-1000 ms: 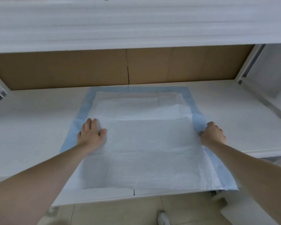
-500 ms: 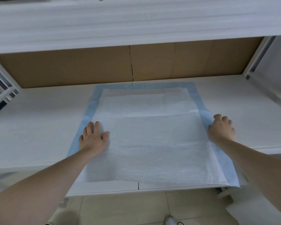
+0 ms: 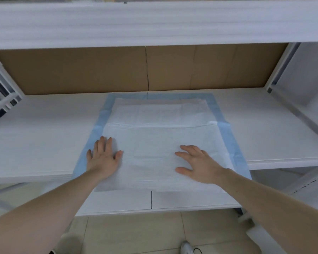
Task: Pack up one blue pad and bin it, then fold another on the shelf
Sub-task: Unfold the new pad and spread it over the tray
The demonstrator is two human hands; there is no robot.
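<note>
A blue-bordered pad (image 3: 158,132) with a white quilted middle lies spread flat on the white shelf (image 3: 44,136). Its near edge reaches almost to the shelf's front. My left hand (image 3: 103,158) presses flat on the pad's left side, fingers straight, beside the blue border. My right hand (image 3: 196,165) rests on the white middle of the pad, right of centre, with its fingers spread. Neither hand holds anything. A crease runs across the pad beyond both hands.
A brown cardboard back panel (image 3: 147,70) closes the rear of the shelf. An upper white shelf (image 3: 154,22) overhangs the space. White uprights (image 3: 279,70) stand at the right, and tiled floor (image 3: 136,233) with a shoe tip lies below.
My right hand has left the pad's right blue border and moved left onto the white middle, fingers now spread. My left hand stays pressed on the left side.
</note>
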